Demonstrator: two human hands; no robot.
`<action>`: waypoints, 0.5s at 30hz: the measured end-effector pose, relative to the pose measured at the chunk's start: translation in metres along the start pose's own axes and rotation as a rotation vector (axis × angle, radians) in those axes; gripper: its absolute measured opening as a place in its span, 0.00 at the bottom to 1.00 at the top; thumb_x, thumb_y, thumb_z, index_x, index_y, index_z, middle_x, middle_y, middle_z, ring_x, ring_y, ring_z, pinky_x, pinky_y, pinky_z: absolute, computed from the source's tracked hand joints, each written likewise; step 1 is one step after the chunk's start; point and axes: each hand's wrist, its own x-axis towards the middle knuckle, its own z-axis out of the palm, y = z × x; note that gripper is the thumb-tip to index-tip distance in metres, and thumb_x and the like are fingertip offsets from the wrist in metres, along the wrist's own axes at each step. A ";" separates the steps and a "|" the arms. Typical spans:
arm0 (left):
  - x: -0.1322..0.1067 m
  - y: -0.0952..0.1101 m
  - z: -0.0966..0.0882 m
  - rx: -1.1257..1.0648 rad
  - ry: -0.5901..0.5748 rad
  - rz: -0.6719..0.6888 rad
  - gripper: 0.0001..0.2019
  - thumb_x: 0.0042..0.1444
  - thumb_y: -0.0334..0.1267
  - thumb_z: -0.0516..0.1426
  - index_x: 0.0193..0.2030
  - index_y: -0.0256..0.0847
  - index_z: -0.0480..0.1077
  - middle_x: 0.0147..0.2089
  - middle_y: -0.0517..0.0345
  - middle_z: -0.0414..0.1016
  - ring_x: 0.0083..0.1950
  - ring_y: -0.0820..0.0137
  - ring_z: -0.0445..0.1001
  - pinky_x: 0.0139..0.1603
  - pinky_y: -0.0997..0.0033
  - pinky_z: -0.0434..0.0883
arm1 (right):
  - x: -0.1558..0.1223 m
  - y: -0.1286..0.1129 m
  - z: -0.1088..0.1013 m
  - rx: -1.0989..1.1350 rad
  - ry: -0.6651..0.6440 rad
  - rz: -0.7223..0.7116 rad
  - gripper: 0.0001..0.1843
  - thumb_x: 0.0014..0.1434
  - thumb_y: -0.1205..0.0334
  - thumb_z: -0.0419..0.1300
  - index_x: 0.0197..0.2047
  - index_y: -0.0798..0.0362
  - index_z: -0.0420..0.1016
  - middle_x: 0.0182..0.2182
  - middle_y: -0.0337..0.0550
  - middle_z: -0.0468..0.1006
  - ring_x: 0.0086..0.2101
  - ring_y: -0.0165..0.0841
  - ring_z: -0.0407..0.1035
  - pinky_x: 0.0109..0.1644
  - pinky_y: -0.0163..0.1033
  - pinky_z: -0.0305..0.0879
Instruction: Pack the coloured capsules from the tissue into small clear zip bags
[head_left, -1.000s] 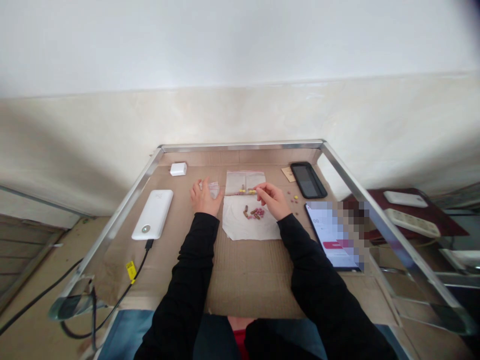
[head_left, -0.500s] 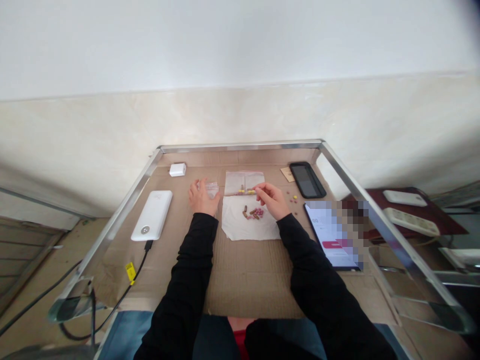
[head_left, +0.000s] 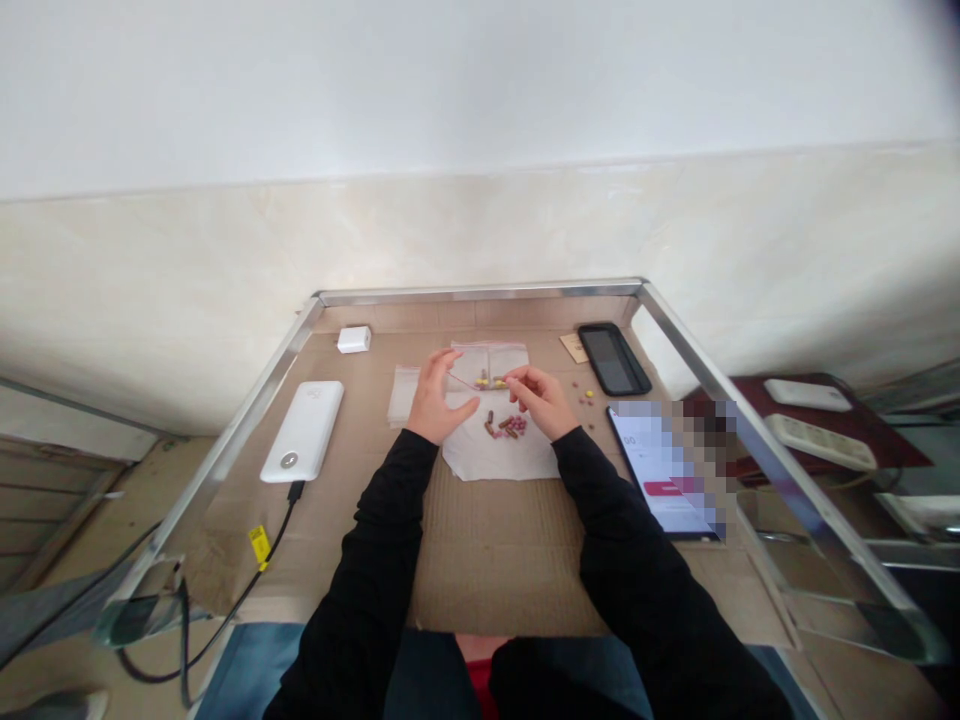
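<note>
A clear zip bag (head_left: 491, 361) with a few yellow pills inside lies at the far edge of a white paper sheet (head_left: 495, 455). Pink and brown capsules (head_left: 508, 425) are heaped on the sheet. My right hand (head_left: 538, 400) pinches the bag's near edge at its right side. My left hand (head_left: 439, 402) reaches the bag's left edge with its fingers and thumb apart. Left of that hand, small empty clear bags (head_left: 403, 395) lie flat on the cardboard.
On the cardboard-covered table with a metal rim (head_left: 480, 293) lie a white power bank (head_left: 304, 430) with a black cable, a white charger (head_left: 354, 338), a black phone (head_left: 613, 358), a lit phone (head_left: 664, 470) and loose pills (head_left: 585, 395). A power strip (head_left: 821, 442) sits on a side table at the right.
My left hand has let go of the small empty bags and moved right to the zip bag's left edge. My right hand has stayed pinched on the bag.
</note>
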 end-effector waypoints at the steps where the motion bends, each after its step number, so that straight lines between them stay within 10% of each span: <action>1: -0.001 0.003 0.002 -0.020 -0.048 0.045 0.31 0.40 0.35 0.58 0.54 0.41 0.54 0.55 0.49 0.55 0.54 0.64 0.60 0.50 0.62 0.64 | -0.001 0.000 0.001 -0.031 -0.020 -0.009 0.15 0.51 0.51 0.54 0.32 0.56 0.68 0.18 0.35 0.64 0.18 0.22 0.55 0.21 0.30 0.52; 15: -0.007 0.015 0.016 0.026 -0.210 0.174 0.31 0.39 0.34 0.57 0.54 0.40 0.56 0.55 0.47 0.57 0.57 0.60 0.57 0.55 0.56 0.59 | -0.005 0.007 0.007 -0.393 -0.157 -0.102 0.11 0.48 0.55 0.57 0.30 0.54 0.69 0.16 0.31 0.59 0.18 0.23 0.54 0.23 0.30 0.48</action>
